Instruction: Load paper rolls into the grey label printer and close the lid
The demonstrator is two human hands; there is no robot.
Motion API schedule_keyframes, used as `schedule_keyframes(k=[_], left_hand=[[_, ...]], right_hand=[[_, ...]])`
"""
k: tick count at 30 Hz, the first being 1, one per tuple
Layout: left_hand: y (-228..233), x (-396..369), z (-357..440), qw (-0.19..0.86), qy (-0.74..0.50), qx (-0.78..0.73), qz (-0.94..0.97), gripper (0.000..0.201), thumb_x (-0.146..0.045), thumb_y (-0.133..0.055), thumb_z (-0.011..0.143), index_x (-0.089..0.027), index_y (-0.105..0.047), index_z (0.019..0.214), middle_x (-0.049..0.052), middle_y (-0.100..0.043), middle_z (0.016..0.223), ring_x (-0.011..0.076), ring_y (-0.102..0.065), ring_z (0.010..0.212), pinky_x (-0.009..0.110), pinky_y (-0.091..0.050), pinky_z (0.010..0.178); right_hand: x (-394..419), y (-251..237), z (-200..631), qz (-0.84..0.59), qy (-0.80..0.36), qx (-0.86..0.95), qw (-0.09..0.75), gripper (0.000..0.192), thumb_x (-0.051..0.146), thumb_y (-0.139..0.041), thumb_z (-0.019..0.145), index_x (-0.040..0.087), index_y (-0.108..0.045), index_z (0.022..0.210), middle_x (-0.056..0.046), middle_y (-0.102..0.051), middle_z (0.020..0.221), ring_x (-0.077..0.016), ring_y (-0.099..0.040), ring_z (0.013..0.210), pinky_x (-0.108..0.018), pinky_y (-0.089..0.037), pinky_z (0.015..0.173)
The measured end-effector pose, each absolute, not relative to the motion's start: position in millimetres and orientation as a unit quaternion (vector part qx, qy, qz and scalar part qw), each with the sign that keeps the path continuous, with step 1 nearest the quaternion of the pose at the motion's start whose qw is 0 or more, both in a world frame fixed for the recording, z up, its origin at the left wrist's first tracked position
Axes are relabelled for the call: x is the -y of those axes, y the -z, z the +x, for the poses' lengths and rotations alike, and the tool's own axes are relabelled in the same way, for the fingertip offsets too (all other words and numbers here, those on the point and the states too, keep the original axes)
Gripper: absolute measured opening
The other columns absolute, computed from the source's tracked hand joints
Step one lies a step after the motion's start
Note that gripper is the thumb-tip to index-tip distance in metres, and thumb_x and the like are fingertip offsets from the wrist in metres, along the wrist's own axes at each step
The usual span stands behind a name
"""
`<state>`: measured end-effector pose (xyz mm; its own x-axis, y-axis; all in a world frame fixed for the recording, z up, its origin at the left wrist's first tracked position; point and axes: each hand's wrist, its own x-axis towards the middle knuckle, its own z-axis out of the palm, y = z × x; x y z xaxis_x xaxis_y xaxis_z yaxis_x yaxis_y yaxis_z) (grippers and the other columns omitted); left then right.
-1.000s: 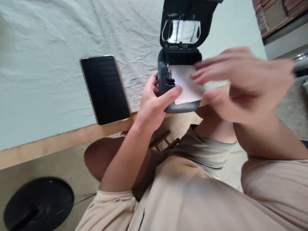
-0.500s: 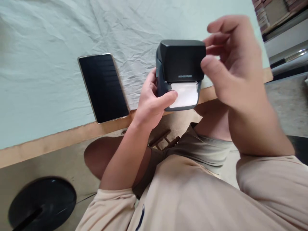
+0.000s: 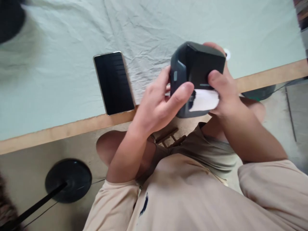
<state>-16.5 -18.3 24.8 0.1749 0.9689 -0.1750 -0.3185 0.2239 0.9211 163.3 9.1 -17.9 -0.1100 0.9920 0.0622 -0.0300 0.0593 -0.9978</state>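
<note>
Between both hands I hold a dark label printer [image 3: 196,67], tilted, above the table's front edge. A white paper label strip [image 3: 204,100] sticks out of its front slot. My left hand [image 3: 163,99] grips the left side, thumb by the slot and fingers behind the body. On the right side, my right hand [image 3: 223,83] is wrapped round it, its thumb pressed on the front cover and its other fingers mostly hidden behind. A smartphone [image 3: 114,83] with a dark screen lies on the cloth to the left of my left hand.
A pale green, wrinkled cloth [image 3: 64,77] covers the table, whose wooden edge [image 3: 60,130] runs along the front. On the floor at lower left stands a round black base [image 3: 68,181] with a pole. A dark object [image 3: 11,19] sits at the top left; a small white round thing [image 3: 227,54] shows beyond my right hand.
My right hand, apart-fingered beside the printer before, has closed on its right side. The printer has turned, showing more of its left side. The camera view has shifted.
</note>
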Motion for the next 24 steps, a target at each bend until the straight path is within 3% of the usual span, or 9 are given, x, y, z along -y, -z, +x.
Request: schedule_keyframes(k=[3,5,7,10,12,15,17,21,24], left_hand=[[-31.4,12.5,-60.5,0.385,-0.504,-0.531,0.561,0.016,-0.035,-0.073,0.090,-0.029,-0.073,0.104,-0.001,-0.071,0.098,0.0232,-0.066,0.098,0.039,-0.051,0.096],[-19.3,4.3,-102.1,0.242,-0.480,-0.582,0.610,0.030,-0.036,-0.074,0.089,-0.032,-0.069,0.118,-0.004,-0.071,0.113,0.0245,-0.064,0.117,0.040,-0.048,0.110],[4.1,-2.9,-144.6,0.167,-0.447,-0.580,0.660,0.056,-0.047,-0.086,0.074,-0.027,-0.068,0.124,0.002,-0.070,0.126,0.0309,-0.061,0.127,0.047,-0.044,0.118],[42.4,-5.7,-190.8,0.187,-0.375,-0.619,0.665,0.105,-0.062,-0.095,0.055,-0.027,-0.053,0.144,0.008,-0.061,0.148,0.0381,-0.054,0.142,0.056,-0.039,0.124],[59.3,-2.6,-203.3,0.207,-0.350,-0.621,0.670,0.118,-0.064,-0.096,0.052,-0.030,-0.045,0.152,0.009,-0.055,0.156,0.0397,-0.047,0.149,0.058,-0.036,0.126],[67.8,4.5,-202.2,0.224,-0.348,-0.619,0.667,0.112,-0.061,-0.094,0.059,-0.035,-0.042,0.155,0.007,-0.054,0.158,0.0383,-0.045,0.151,0.056,-0.031,0.129],[67.7,8.0,-198.0,0.231,-0.363,-0.611,0.664,0.107,-0.058,-0.093,0.063,-0.038,-0.042,0.155,0.004,-0.054,0.158,0.0365,-0.046,0.151,0.055,-0.029,0.131],[68.5,10.3,-194.7,0.230,-0.385,-0.588,0.673,0.104,-0.054,-0.093,0.065,-0.044,-0.041,0.155,0.000,-0.050,0.161,0.0339,-0.044,0.153,0.051,-0.028,0.131],[71.5,9.8,-194.5,0.224,-0.385,-0.578,0.684,0.106,-0.054,-0.093,0.065,-0.048,-0.038,0.156,-0.002,-0.047,0.163,0.0331,-0.042,0.154,0.049,-0.030,0.131]], right_hand=[[-9.3,24.8,169.2,-0.416,-0.531,0.525,0.519,0.075,0.069,-0.082,0.063,0.038,-0.054,0.125,0.000,-0.066,0.131,-0.0278,-0.057,0.138,-0.047,-0.058,0.107],[-6.4,24.8,172.2,-0.392,-0.537,0.542,0.514,0.070,0.065,-0.083,0.070,0.037,-0.055,0.128,0.001,-0.066,0.130,-0.0266,-0.052,0.145,-0.048,-0.057,0.111],[-2.4,22.5,174.7,-0.372,-0.550,0.562,0.493,0.063,0.059,-0.080,0.080,0.037,-0.055,0.134,0.002,-0.064,0.132,-0.0258,-0.045,0.151,-0.049,-0.057,0.114],[1.9,19.1,177.4,-0.356,-0.560,0.575,0.478,0.062,0.055,-0.077,0.085,0.039,-0.055,0.140,0.003,-0.063,0.132,-0.0277,-0.039,0.156,-0.050,-0.054,0.119],[2.8,17.7,177.7,-0.366,-0.550,0.573,0.485,0.063,0.057,-0.079,0.082,0.040,-0.057,0.140,0.004,-0.063,0.133,-0.0293,-0.037,0.157,-0.052,-0.047,0.127],[2.7,16.0,176.2,-0.402,-0.517,0.574,0.492,0.061,0.060,-0.081,0.078,0.041,-0.064,0.134,0.006,-0.063,0.130,-0.0288,-0.036,0.157,-0.049,-0.034,0.137],[2.5,14.9,174.6,-0.408,-0.510,0.580,0.487,0.058,0.060,-0.081,0.079,0.043,-0.065,0.133,0.007,-0.063,0.126,-0.0270,-0.038,0.156,-0.044,-0.032,0.139],[2.6,12.4,170.9,-0.393,-0.528,0.581,0.479,0.059,0.057,-0.080,0.081,0.044,-0.062,0.135,0.011,-0.066,0.125,-0.0278,-0.044,0.153,-0.043,-0.045,0.131],[3.1,10.7,169.4,-0.411,-0.532,0.558,0.486,0.059,0.055,-0.086,0.075,0.042,-0.066,0.130,0.013,-0.069,0.124,-0.0298,-0.034,0.158,-0.041,-0.052,0.125]])
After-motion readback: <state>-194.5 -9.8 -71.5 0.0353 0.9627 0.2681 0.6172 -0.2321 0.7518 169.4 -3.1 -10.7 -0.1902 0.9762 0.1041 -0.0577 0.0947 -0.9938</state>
